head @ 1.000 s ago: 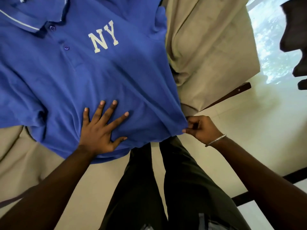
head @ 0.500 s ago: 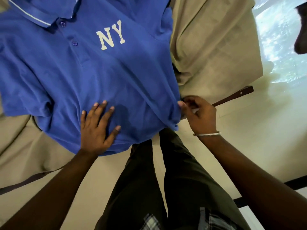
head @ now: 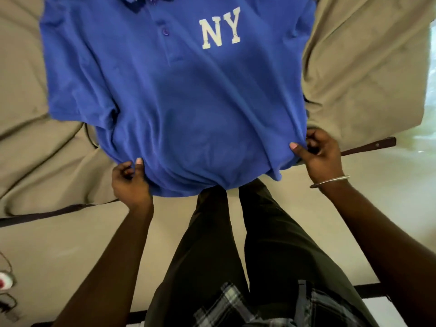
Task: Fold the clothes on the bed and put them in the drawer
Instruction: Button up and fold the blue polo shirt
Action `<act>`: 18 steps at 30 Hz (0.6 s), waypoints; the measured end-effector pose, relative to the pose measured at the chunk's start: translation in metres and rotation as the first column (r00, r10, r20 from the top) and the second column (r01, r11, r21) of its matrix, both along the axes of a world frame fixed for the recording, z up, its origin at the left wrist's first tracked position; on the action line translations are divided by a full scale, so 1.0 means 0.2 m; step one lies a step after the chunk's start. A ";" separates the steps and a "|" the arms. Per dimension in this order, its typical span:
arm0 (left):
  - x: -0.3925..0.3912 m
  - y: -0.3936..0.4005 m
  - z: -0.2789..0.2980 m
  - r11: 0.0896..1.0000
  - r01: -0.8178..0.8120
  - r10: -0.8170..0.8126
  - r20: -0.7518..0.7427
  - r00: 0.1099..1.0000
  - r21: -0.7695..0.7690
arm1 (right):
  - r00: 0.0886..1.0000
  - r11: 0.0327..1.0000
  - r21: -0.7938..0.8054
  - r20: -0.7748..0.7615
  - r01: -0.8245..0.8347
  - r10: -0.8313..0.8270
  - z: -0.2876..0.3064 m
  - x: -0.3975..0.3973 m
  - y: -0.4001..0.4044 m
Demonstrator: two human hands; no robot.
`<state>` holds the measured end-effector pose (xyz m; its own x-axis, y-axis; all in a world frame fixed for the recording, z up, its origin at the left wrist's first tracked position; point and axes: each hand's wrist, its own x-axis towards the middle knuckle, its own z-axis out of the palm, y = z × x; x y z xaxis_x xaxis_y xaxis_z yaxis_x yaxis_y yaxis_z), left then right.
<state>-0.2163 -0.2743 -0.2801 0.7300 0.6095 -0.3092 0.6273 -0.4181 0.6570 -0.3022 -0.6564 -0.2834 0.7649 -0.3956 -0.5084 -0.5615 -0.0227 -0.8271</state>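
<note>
Head view: our left hand (head: 128, 182), flat on the polo shirt (head: 188, 102) earlier, now pinches its hem; our right hand (head: 318, 153) pinches the hem's other end, at the bed's (head: 35, 149) near edge.

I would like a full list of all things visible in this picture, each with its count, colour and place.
polo shirt: one, blue with white NY letters, spread face up on the bed, hem toward the person.
bed sheet: one, beige, rumpled under the shirt.
bed frame: one dark brown wooden piece, visible at the right under the sheet.
floor: pale, below the bed.
bangle: one, silver, on the right wrist.
trousers: dark, the person's legs at bottom centre.
left hand: grips the hem's left side.
right hand: grips the hem's right side.
</note>
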 end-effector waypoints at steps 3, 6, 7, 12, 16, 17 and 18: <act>-0.01 0.08 0.02 0.998 0.043 -0.041 0.027 0.999 -0.052 | 1.000 1.000 0.023 0.005 -0.017 0.016 0.02 0.01 0.01; -0.02 0.14 0.04 0.995 -0.021 0.029 0.087 0.996 -0.098 | 0.996 0.997 0.037 0.045 0.074 -0.075 0.03 -0.01 0.02; -0.02 0.15 0.04 0.994 -0.053 0.063 0.094 0.994 -0.099 | 0.995 0.996 0.020 0.050 0.085 -0.086 0.02 -0.01 0.03; -0.06 0.15 0.05 0.990 0.022 -0.027 -0.034 0.999 -0.140 | 0.998 1.000 0.018 0.059 0.002 -0.003 0.00 -0.03 0.01; -0.06 0.24 0.05 0.964 -0.097 0.104 0.012 0.995 -0.247 | 0.996 0.994 0.058 0.011 -0.094 0.094 -0.01 -0.09 -0.02; -0.07 0.29 0.05 0.944 -0.173 0.194 0.047 0.980 -0.282 | 0.997 0.997 0.004 -0.005 -0.078 0.078 -0.01 -0.11 -0.03; -0.09 0.33 0.05 0.934 -0.211 0.243 0.078 0.967 -0.289 | 0.999 0.998 -0.047 -0.011 -0.048 0.047 -0.01 -0.13 -0.02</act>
<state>-0.2338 -0.2083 -0.2693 0.6213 0.6649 -0.4146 0.6011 -0.0650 0.7966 -0.3284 -0.6612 -0.2862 0.7784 -0.3826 -0.4977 -0.5669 -0.0879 -0.8190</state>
